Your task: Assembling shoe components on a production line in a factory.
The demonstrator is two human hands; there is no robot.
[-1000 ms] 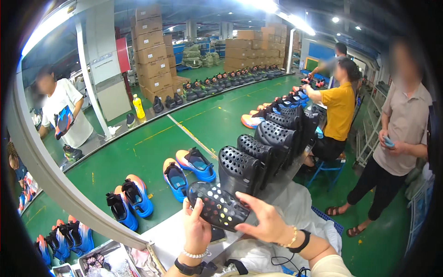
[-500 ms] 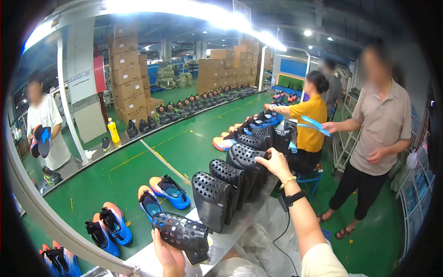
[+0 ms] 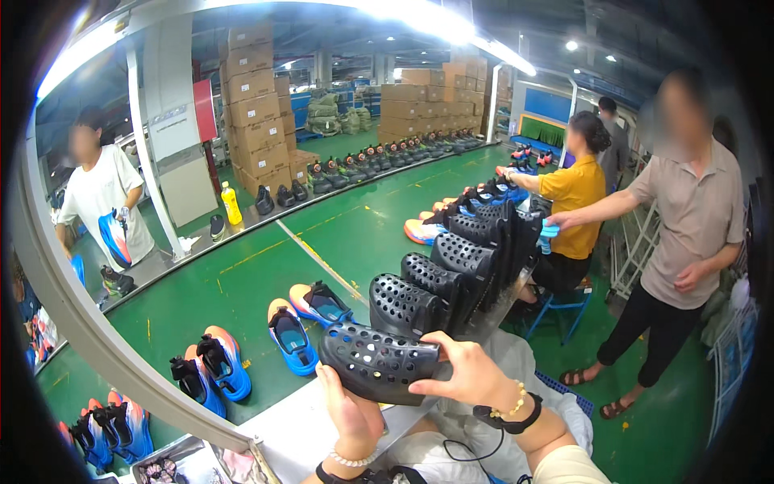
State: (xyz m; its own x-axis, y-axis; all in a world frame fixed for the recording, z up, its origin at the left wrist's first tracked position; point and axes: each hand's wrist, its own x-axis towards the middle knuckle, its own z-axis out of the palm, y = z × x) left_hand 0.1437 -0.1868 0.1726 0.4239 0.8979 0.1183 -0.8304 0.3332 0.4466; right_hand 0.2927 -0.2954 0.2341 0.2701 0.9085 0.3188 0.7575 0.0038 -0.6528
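Both hands hold a black perforated plastic foot form (image 3: 375, 360), low in front of me. My left hand (image 3: 352, 415) is closed on its underside near the rounded end, the fingers partly hidden behind it. My right hand (image 3: 463, 369) grips the other end, thumb on the near side and fingers over the top. Just beyond, a row of similar black foot forms (image 3: 403, 306) stands along the bench edge. A blue-and-orange sneaker (image 3: 292, 339) lies left of the held form, beside its mate (image 3: 321, 302).
More sneakers (image 3: 216, 365) stand on the green bench (image 3: 250, 262) at left. A yellow bottle (image 3: 231, 204) and dark shoes (image 3: 363, 167) line the far edge. A person in beige (image 3: 693, 210) stands at right holding a light-blue piece; another in yellow (image 3: 572, 202) sits further back.
My right hand has left the standing row and now grips the form that my left hand was holding. My view has shifted. The person in beige has lowered the light-blue piece toward the row.
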